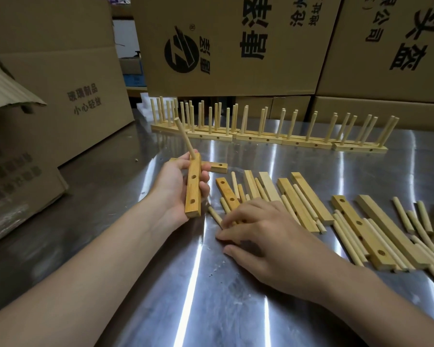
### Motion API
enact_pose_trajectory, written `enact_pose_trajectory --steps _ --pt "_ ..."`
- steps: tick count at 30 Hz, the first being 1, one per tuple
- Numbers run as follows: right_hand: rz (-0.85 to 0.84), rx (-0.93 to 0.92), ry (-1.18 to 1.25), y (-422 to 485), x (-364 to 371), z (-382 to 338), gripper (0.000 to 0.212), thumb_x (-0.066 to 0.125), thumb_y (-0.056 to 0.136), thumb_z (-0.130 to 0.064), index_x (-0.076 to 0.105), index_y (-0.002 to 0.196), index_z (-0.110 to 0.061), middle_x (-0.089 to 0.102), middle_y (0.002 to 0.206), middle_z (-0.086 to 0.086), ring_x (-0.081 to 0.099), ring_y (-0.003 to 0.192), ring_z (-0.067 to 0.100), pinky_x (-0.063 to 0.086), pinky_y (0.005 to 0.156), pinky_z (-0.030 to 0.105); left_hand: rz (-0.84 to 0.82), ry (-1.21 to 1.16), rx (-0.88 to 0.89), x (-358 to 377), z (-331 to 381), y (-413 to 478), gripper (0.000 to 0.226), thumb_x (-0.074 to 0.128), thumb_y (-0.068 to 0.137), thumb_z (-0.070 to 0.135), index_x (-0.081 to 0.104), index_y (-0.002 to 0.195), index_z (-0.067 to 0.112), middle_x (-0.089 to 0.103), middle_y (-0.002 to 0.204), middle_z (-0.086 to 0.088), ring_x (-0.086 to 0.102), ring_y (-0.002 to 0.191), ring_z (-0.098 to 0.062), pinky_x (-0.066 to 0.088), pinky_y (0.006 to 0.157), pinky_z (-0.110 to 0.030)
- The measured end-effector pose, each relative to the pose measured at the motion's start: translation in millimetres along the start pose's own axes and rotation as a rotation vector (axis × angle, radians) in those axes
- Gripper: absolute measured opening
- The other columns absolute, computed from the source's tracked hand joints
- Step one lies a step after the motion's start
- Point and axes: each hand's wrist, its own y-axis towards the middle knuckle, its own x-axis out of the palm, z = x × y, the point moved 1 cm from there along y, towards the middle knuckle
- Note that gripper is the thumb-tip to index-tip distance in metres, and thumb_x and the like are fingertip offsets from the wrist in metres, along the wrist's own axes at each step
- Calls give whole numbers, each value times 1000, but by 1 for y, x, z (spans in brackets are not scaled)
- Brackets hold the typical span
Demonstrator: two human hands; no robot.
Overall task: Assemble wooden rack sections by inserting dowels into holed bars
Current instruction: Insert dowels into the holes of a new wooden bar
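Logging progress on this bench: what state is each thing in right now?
Left hand: holding a bar.
Held bar: one dowel in, two holes empty.
Right hand: on the loose dowels.
Finished sections: standing in a row, dowels up.
Spare bars: lying flat.

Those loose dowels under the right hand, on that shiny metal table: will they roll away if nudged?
Probably. The loose dowels are round and smooth and lie on a polished metal table, so a sideways push should roll them. Those wedged against the flat bars look less free. They appear thin and light, so the right hand may scatter several at once.
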Motion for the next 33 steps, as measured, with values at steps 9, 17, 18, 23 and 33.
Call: enact_pose_trajectory --steps 9,17,18,23,33 --pt "26 119 92 0 -2 -9 30 62 102 -44 63 131 -40 55 109 -21 53 93 0 51 85 23 18 -49 -26 2 4 -4 29 44 110 17 69 122 22 68 80 -8 58 53 -12 47 45 -20" --pt "-63 200 66 -5 -15 -12 25 64 96 -37 63 121 -40 65 91 -13 62 78 9 59 70 37 11 19 -3 6 -3 -6 36 44 109 18 65 138 24 69 85 -8 57 56 -12 47 46 -21" --pt "-93 215 70 -6 -17 -12 26 65 95 -37 63 121 -39 66 89 -12 63 76 9 60 69 37 8 26 0 6 -4 -6 37 45 109 18 64 139 24 69 84 -8 58 56 -12 47 46 -22" --pt "87 341 399 -5 -37 4 22 71 91 -25 77 110 -33 73 83 -9 70 71 8 60 67 31 -39 48 4 14 -13 -15 35 45 109 17 67 135 25 67 80 -8 57 57 -14 46 47 -22" --pt "511 201 805 -9 -56 17 13 79 92 -4 71 96 -13 77 90 5 80 89 23 67 73 44 -313 65 -90 41 -47 -47 35 44 107 21 75 123 27 64 87 -7 61 64 -13 46 50 -25"
